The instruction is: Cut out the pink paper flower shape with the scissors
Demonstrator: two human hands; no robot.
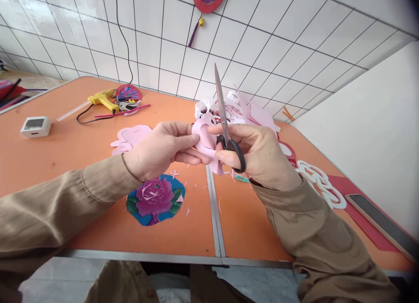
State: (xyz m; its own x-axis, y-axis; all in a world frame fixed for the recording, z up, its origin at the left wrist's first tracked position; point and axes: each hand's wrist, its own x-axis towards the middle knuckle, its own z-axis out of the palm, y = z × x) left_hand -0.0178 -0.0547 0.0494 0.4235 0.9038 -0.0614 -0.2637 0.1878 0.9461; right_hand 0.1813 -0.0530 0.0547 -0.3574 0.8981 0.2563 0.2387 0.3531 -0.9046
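My left hand point(166, 148) pinches a curved piece of pink paper point(207, 139) between thumb and fingers above the middle of the table. Black-handled scissors point(223, 107) are in my right hand point(260, 152), their blades pointing up and away from the paper. The fingertips of my right hand also touch the paper's right side. More cut pink paper pieces point(131, 137) lie behind my left wrist. Below it, a round blue piece with a purple flower print point(155, 200) rests on the table, with thin pink scraps on and around it.
A yellow glue gun point(104, 100) and a small white box point(36, 126) occupy the left side. Crumpled white plastic bags point(234, 107) sit against the tiled wall. White paper rings point(321, 183) and a dark flat bar point(381, 224) on red sheets are at right. A metal seam point(214, 216) divides the orange table.
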